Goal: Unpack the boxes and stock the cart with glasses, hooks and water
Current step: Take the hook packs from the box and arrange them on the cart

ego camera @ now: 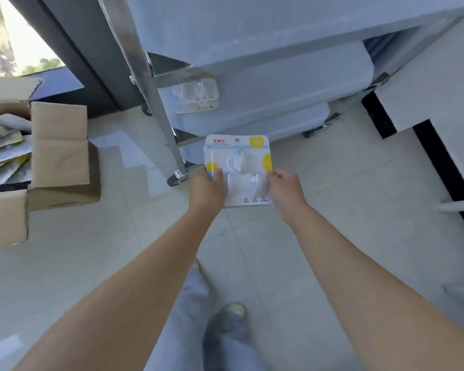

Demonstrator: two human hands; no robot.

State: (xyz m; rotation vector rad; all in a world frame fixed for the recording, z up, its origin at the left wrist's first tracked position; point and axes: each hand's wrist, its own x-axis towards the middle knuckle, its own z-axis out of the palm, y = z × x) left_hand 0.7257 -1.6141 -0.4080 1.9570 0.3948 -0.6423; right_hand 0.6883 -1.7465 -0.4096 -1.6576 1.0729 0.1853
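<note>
A white blister pack of clear hooks (239,162) with yellow dots and red lettering is held out in front of me above the floor. My left hand (205,190) grips its left edge and my right hand (285,190) pinches its right edge. Just beyond it stands the grey cart (265,76) with a metal post (150,97). Two more hook packs (196,97) lie stacked on the cart's middle shelf. An open cardboard box (59,153) at the left holds several more packs (6,148).
The cart's caster wheels (176,179) sit on the pale tiled floor close to my hands. A white counter with a black base (423,129) runs along the right. My leg and shoe (228,319) are below. A dark window frame (73,49) stands behind the box.
</note>
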